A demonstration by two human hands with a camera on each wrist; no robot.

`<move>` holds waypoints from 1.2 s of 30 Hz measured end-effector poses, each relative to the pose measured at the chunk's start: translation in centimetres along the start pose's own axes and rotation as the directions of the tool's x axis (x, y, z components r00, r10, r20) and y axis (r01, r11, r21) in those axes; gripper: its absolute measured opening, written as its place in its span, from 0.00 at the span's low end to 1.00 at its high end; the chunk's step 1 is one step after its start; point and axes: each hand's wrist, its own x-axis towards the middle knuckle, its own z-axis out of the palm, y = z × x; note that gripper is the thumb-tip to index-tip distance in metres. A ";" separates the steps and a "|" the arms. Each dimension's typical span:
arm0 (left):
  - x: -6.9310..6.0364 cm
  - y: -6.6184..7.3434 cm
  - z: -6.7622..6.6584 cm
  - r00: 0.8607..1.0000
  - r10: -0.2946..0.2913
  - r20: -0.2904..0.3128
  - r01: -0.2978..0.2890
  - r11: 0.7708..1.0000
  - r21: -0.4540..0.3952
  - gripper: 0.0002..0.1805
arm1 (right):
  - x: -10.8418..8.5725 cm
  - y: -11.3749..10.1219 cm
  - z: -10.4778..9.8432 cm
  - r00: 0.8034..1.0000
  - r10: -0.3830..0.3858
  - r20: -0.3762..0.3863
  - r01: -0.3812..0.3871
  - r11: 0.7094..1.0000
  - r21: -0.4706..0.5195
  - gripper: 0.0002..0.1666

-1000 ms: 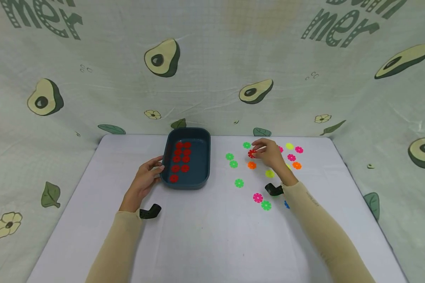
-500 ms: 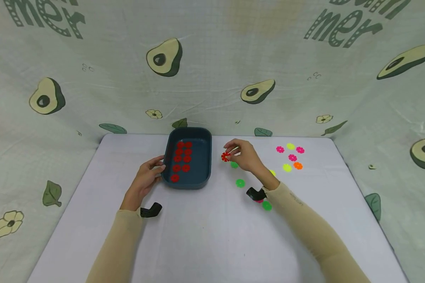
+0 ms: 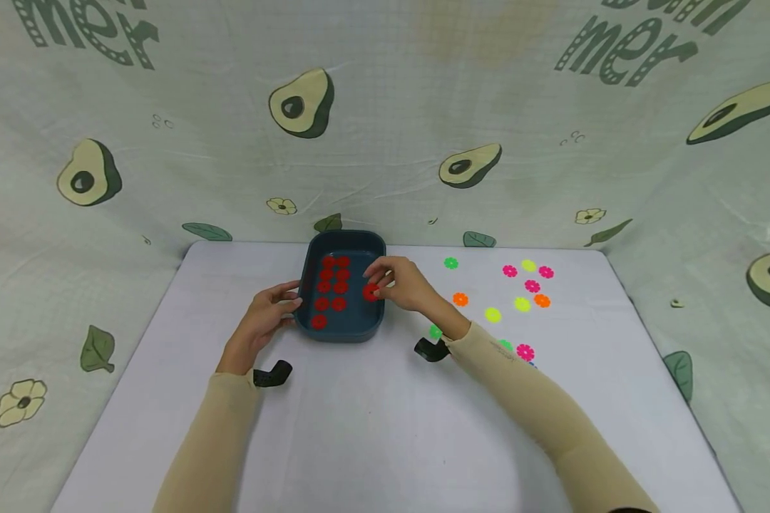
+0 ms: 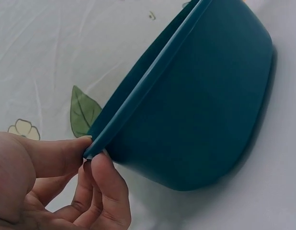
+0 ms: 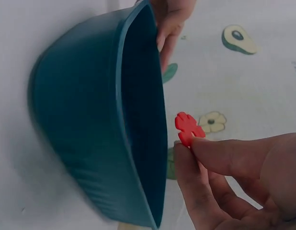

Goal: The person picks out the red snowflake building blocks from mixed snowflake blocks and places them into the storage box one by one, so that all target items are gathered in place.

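Observation:
A dark teal plastic tub [image 3: 353, 329] stands on the white table, with several red flower-shaped discs [image 3: 339, 304] lying in its left half. My left hand [image 3: 261, 324] pinches the tub's left rim between thumb and fingers, which the left wrist view shows close up. Between the thumb and fingertip of my right hand [image 3: 403, 283] is a red notched disc [image 5: 187, 127]. In the head view this disc is over the tub's right side; the right wrist view has it just outside the opening, apart from the rim.
To the right lie loose discs of the same shape: green [image 3: 450, 263], orange [image 3: 460, 299], yellow [image 3: 493, 315] and pink [image 3: 525, 352]. My right forearm covers part of that area. A printed cloth [image 3: 385, 107] hangs behind the table.
My right hand has picked up the red disc from among the loose ones and carried it left to the tub. My left hand keeps its hold on the rim.

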 end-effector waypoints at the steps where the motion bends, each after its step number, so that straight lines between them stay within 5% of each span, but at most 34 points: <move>1: 0.0 0.0 0.0 1.000 -0.002 0.001 0.002 1.000 0.006 0.31 | 0.3 -0.2 0.2 1.000 0.002 0.021 -0.002 1.000 -0.001 0.18; 10: 0.3 -0.1 -0.4 1.000 -0.005 0.010 0.005 1.000 0.016 0.31 | 3.0 -1.8 2.0 0.970 0.048 0.238 -0.040 0.998 -0.041 0.20; 19: 0.3 -0.1 -0.3 1.000 -0.008 0.005 0.007 1.000 0.011 0.31 | 5.7 -2.0 3.5 0.924 0.100 0.370 -0.047 0.988 -0.149 0.22; 30: 0.3 0.0 -0.3 1.000 -0.009 -0.008 0.009 1.000 0.013 0.30 | 8.0 -2.3 4.2 0.836 0.138 0.531 -0.043 0.982 -0.186 0.23; 36: 0.2 0.0 -0.2 1.000 -0.008 -0.007 0.009 1.000 0.014 0.30 | 8.5 -2.1 4.6 0.805 0.187 0.563 -0.079 0.974 -0.211 0.23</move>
